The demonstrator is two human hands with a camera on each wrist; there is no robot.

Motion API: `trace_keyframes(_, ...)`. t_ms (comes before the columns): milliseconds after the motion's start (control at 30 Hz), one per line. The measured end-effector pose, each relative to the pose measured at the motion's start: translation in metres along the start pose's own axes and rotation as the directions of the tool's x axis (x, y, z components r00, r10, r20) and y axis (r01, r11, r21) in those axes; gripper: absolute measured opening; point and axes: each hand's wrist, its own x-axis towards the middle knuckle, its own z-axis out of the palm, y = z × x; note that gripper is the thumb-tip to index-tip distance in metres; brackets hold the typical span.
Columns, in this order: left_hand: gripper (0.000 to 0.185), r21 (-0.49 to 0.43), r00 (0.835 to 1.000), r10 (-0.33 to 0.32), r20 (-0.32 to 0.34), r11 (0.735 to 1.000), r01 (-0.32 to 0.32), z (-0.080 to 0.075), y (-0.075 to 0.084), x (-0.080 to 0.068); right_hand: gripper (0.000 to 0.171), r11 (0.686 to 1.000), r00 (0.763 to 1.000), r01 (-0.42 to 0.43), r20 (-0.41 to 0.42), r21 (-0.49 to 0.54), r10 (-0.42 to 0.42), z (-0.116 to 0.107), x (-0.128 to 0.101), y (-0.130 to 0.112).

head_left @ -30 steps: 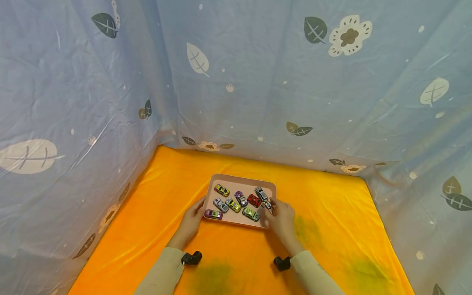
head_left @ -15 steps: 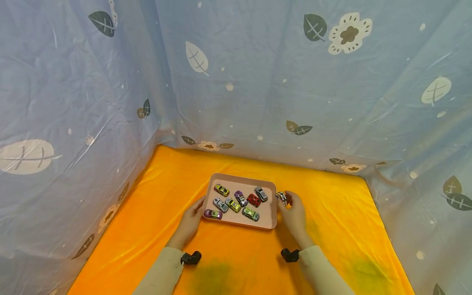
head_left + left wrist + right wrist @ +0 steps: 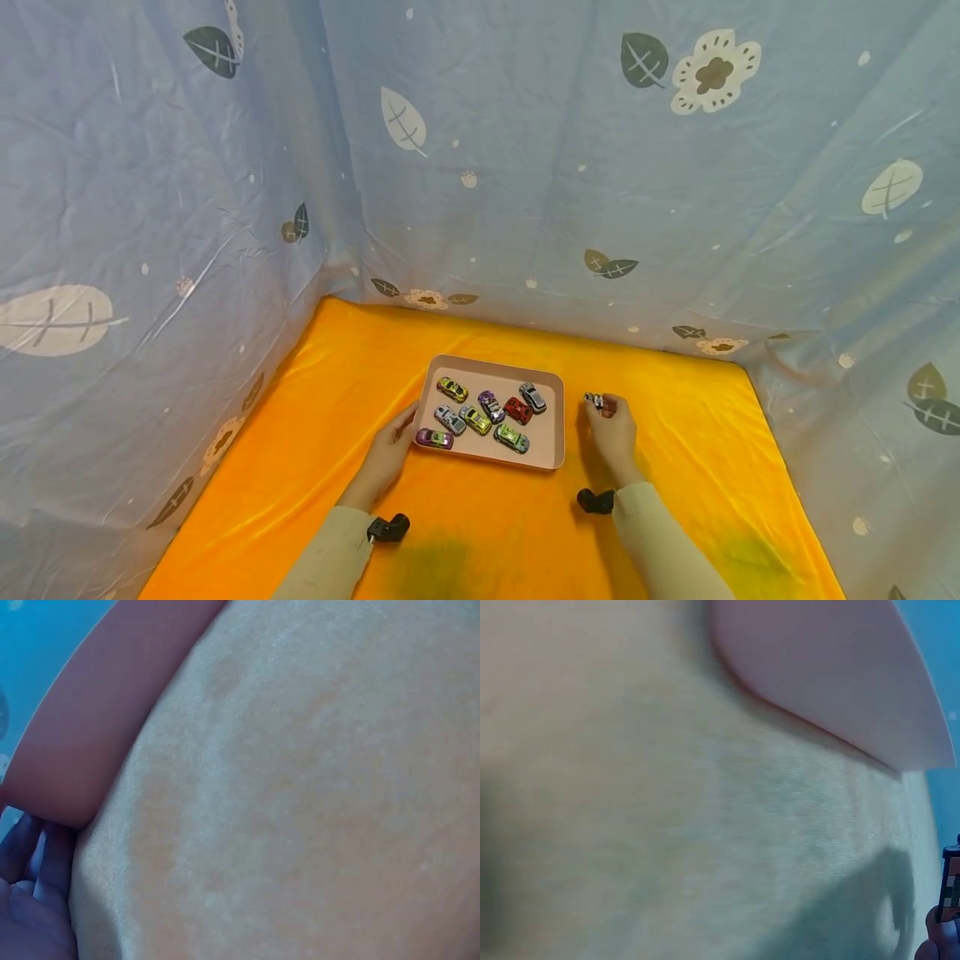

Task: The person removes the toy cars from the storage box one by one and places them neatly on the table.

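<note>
A pink tray [image 3: 551,433] lies on the orange cloth [image 3: 465,517] and holds several small toy cars, among them a red one [image 3: 517,409] and a purple one [image 3: 433,437]. My left hand [image 3: 392,446] rests against the tray's left edge, fingers touching its wall [image 3: 82,750]. My right hand [image 3: 613,429] is right of the tray, pinching a small silver toy car [image 3: 594,401] just above the cloth. In the right wrist view only a corner of that car [image 3: 951,889] and the tray's outer wall [image 3: 832,667] show.
Blue sheets with leaf and flower prints [image 3: 480,167] wall in the cloth at the back and both sides. Greenish patches [image 3: 442,567] mark the cloth near me. Bare orange cloth lies right of the tray and in front of it.
My right hand lifted the silver car out of the tray's right end and carried it rightward over the rim to the cloth beside the tray. The left hand stayed put.
</note>
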Motion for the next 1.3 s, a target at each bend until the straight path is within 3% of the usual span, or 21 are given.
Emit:
trace_keyframes(200,0.045,0.005,0.998,-0.047,0.033,0.999,0.047,0.000,-0.002,0.002,0.057,0.997,0.997,-0.076,0.022,0.018,0.075,-0.004,0.012,0.008)
trace_keyframes(433,0.045,-0.021,0.997,-0.050,0.058,0.998,0.051,-0.001,-0.004,0.002,0.062,0.984,0.987,-0.154,0.057,0.089,0.149,-0.007,0.020,0.016)
trace_keyframes(600,0.045,-0.032,0.996,-0.063,0.060,0.997,0.065,-0.002,-0.004,0.002,0.064,0.978,0.985,-0.174,0.031,0.119,0.172,-0.003,0.020,0.015)
trace_keyframes(833,0.045,-0.031,0.997,-0.046,0.055,0.998,0.048,-0.004,-0.004,0.003,0.066,0.979,0.989,-0.148,0.052,0.138,0.142,0.000,0.019,0.012)
trace_keyframes(1067,0.045,-0.025,0.998,-0.049,0.046,0.998,0.050,-0.003,-0.004,0.004,0.066,0.993,0.986,-0.112,0.125,0.042,0.106,-0.003,0.019,0.014)
trace_keyframes(1300,0.046,-0.027,0.998,-0.038,0.045,0.999,0.040,-0.003,-0.005,0.003,0.063,0.995,0.977,-0.091,0.198,0.035,0.082,-0.005,0.021,0.018)
